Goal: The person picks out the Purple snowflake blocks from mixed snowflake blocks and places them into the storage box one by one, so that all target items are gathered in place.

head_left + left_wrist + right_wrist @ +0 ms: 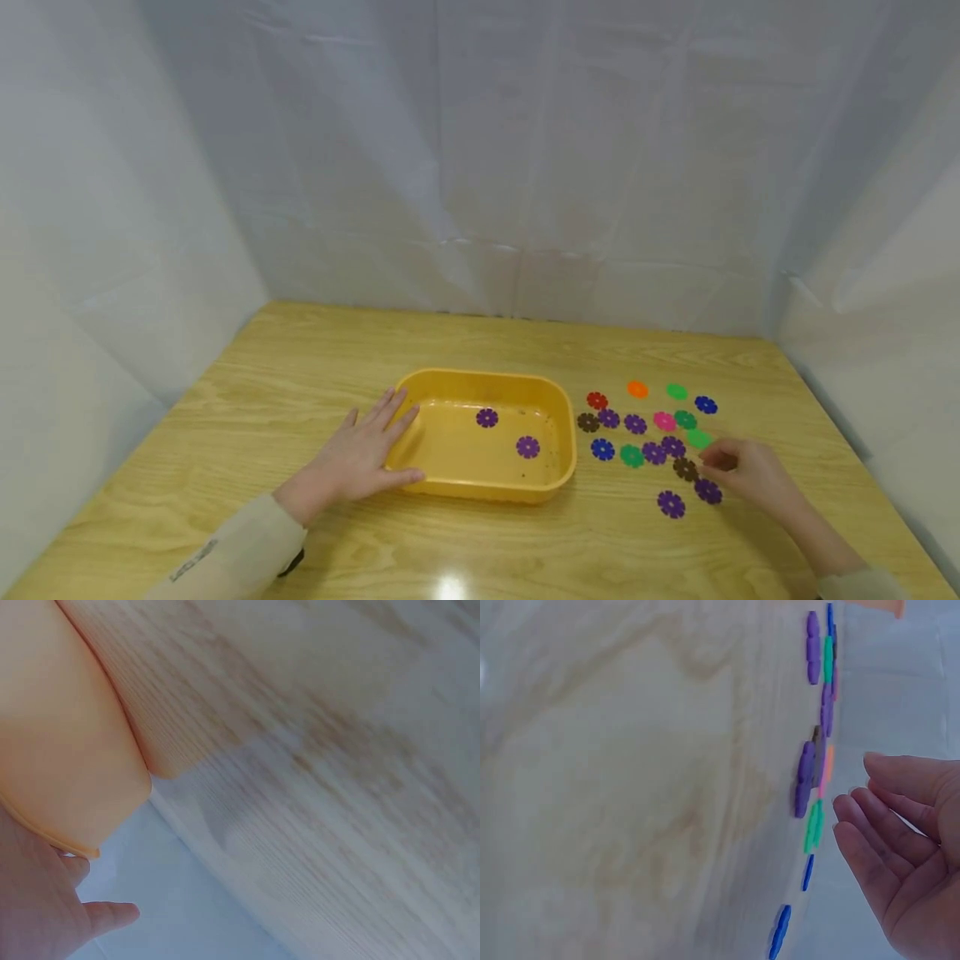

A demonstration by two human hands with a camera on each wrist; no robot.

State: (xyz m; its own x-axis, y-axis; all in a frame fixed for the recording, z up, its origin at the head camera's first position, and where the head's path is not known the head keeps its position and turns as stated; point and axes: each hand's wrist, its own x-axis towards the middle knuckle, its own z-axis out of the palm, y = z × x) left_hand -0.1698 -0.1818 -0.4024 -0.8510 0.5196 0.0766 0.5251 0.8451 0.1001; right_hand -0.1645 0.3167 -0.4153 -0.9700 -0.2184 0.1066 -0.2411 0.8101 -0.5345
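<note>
My left hand (367,450) rests on the left end of a yellow plastic basin (480,492), fingers spread over the rim and thumb along the near side. In the left wrist view, the left hand (45,900) lies against the basin's wall (67,735). Two purple flower-shaped discs (528,447) lie inside the basin. At the right, my right hand (750,475) hovers with loosely bent fingers beside a light green disc (699,438), a brown disc (686,469) and a purple disc (708,492). In the right wrist view, nothing shows between the right hand's fingers (885,825).
Several more notched discs lie scattered right of the basin, among them a red disc (597,401), an orange disc (637,389), a pink disc (664,422) and a blue disc (706,405). Pale sheeting (517,167) encloses the wooden table (360,333) behind and at both sides.
</note>
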